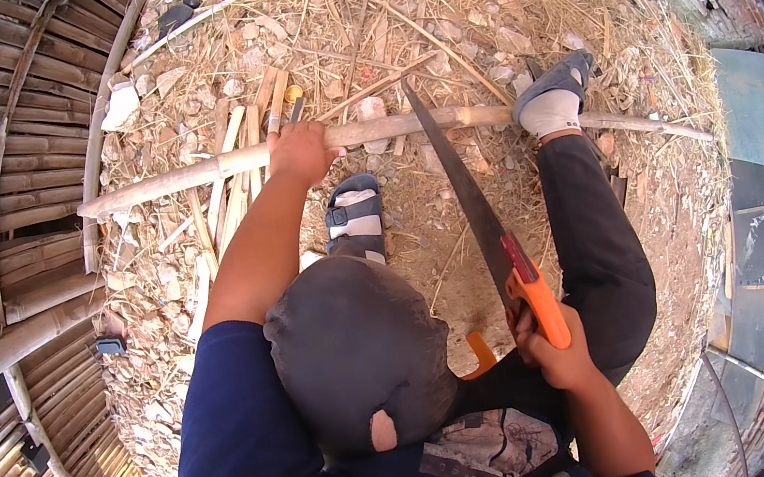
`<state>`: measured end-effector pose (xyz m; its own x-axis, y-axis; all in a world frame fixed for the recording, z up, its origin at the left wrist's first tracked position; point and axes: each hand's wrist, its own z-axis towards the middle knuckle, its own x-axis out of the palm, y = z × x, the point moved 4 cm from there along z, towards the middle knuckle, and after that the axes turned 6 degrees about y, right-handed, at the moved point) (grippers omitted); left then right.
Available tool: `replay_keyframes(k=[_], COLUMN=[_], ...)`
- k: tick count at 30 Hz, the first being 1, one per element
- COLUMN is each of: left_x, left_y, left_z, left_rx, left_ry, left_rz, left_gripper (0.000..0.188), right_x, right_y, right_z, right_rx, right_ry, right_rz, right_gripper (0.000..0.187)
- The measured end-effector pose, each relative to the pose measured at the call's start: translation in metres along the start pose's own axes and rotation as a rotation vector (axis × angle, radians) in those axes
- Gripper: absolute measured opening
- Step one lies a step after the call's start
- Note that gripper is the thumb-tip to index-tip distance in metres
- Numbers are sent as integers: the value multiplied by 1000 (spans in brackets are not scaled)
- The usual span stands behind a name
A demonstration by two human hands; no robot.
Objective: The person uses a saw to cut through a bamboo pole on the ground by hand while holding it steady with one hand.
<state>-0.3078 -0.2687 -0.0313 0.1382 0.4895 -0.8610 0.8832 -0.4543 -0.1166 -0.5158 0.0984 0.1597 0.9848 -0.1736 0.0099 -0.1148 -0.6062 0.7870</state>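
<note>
A long bamboo pole [376, 129] lies crosswise over the littered ground in front of me. My left hand [300, 152] is closed around it, left of the middle. My right hand [553, 346] grips the orange handle of a handsaw [463, 178]. The dark blade slants up and away to the left, and its far end crosses the pole to the right of my left hand. Whether the teeth touch the pole, I cannot tell. My right foot in a dark sandal [556, 87] rests on the pole farther right; my left sandal [354, 211] is on the near side.
Several split bamboo strips [237, 181] lie beside and under the pole at left. A slatted bamboo wall [29, 161] stands along the left, a blue-grey panel [758, 103] on the right. Straw, stones and rubble cover the ground. A curved orange piece [480, 356] shows near my right hand.
</note>
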Motion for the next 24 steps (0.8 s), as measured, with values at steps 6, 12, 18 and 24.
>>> replay_keyframes(k=[6, 12, 18, 24], left_x=[6, 6, 10, 12], left_y=[-5, 2, -8, 4], left_z=[3, -2, 3, -3], left_rx=[-56, -31, -40, -25], left_ry=[-6, 10, -31, -21], left_rz=[55, 22, 62, 19], left_gripper=[59, 60, 59, 59], right_x=[-4, -3, -16, -3], right_y=[-24, -12, -5, -11], right_z=[34, 32, 16, 46], right_rx=[-103, -11, -49, -55], right_ry=[-9, 58, -16, 27], right_rz=[-159, 105, 32, 125], right_gripper=[5, 6, 6, 6])
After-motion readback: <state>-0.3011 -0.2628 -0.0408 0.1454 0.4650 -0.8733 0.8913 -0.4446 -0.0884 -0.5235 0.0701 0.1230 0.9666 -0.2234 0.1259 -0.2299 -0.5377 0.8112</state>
